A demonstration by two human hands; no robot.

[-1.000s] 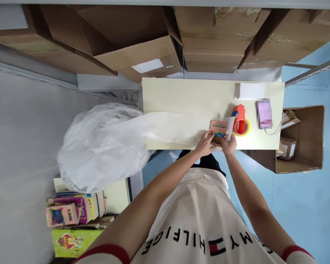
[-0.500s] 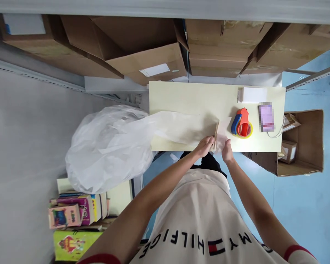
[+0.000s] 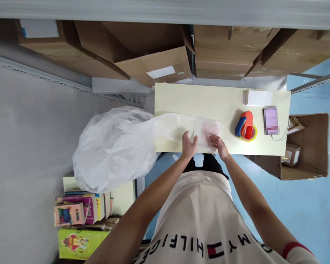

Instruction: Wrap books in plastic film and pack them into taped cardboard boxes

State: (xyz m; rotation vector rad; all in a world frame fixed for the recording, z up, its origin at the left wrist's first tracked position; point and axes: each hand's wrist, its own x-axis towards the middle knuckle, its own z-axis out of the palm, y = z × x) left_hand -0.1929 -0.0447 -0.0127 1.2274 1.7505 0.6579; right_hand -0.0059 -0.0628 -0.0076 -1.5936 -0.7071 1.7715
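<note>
Film [image 3: 174,123] covers the top of the pink booklet [image 3: 209,128], which lies flat near the middle of the table's near edge, its colour showing faintly through. Wrapping looks partly done: the upper face is under film, but the underside is hidden, so I cannot tell how many layers go round. What seems left is the rest of the strip, which runs uncut leftward to the big heap [image 3: 112,150] hanging past the table's left end, and any sealing, since no tape can be made out on the booklet. The tape dispenser [image 3: 246,126] stands apart to the right, touched by neither hand.

The left hand [image 3: 189,145] is spread, thumb apart, just left of the booklet, with nothing seen in its grasp; whether it touches the film is unclear. The right hand [image 3: 220,146] has its fingertips on the covered booklet's right part; whether they pinch the film I cannot tell.

To the right, beyond the table [image 3: 209,99], an open carton [image 3: 316,146] holds a few small parcels [image 3: 293,154], at least one bearing a white label. On the far side, an open box [image 3: 154,66] stands among other brown boxes; its contents are out of sight.
</note>
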